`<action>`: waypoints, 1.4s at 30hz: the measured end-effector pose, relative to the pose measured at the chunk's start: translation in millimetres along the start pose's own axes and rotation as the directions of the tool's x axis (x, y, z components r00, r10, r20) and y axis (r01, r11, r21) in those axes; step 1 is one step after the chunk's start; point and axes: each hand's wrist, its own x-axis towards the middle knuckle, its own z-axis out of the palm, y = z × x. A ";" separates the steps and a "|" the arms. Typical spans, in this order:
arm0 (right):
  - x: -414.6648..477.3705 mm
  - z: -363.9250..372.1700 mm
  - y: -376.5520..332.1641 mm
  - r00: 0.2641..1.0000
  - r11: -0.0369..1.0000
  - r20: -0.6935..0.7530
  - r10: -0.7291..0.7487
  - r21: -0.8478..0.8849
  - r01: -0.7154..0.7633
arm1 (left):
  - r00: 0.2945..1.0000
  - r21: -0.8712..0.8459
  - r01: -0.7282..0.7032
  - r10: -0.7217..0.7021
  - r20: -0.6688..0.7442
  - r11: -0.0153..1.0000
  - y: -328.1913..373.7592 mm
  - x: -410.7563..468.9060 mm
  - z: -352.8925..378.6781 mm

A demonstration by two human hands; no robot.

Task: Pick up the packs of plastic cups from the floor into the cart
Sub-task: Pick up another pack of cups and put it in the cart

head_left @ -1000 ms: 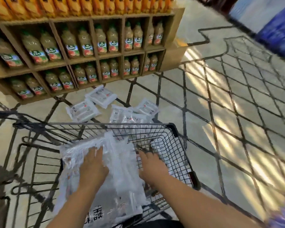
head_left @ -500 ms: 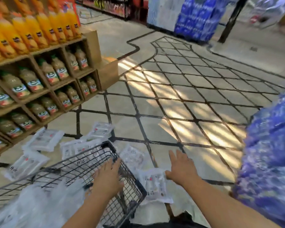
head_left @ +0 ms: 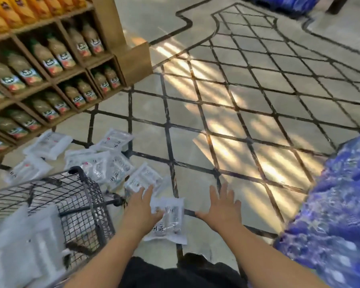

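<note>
Our left hand (head_left: 140,208) and right hand (head_left: 223,207) were stretched downward, fingers (head_left: 224,189) straight and spread, gripping nothing. Between them one pack of plastic cups (head_left: 169,220) lay flat on the floor (head_left: 195,142), its left edge under our left hand. More packs (head_left: 110,163) lay scattered beyond the wire cart (head_left: 87,196), which held others (head_left: 19,242). The floor was grey, with black diamond lines and sunlit streaks. A wooden shelf (head_left: 133,61) of bottles (head_left: 56,53) stood at left, blue wrapped stock (head_left: 330,215) at right.

The left hand (head_left: 141,206) and the right hand (head_left: 223,208) hang with fingers straight. Between the 2 hands lies a flat clear plastic pack of cups (head_left: 172,221); left of them stands a black wire cart (head_left: 87,204).
</note>
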 end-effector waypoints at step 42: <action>401.3 588.1 -93.2 0.944 0.857 0.330 -0.006 0.489 -0.166 | 0.893 -0.224 0.441 -0.401 0.205 0.869 -297.9 384.0 551.2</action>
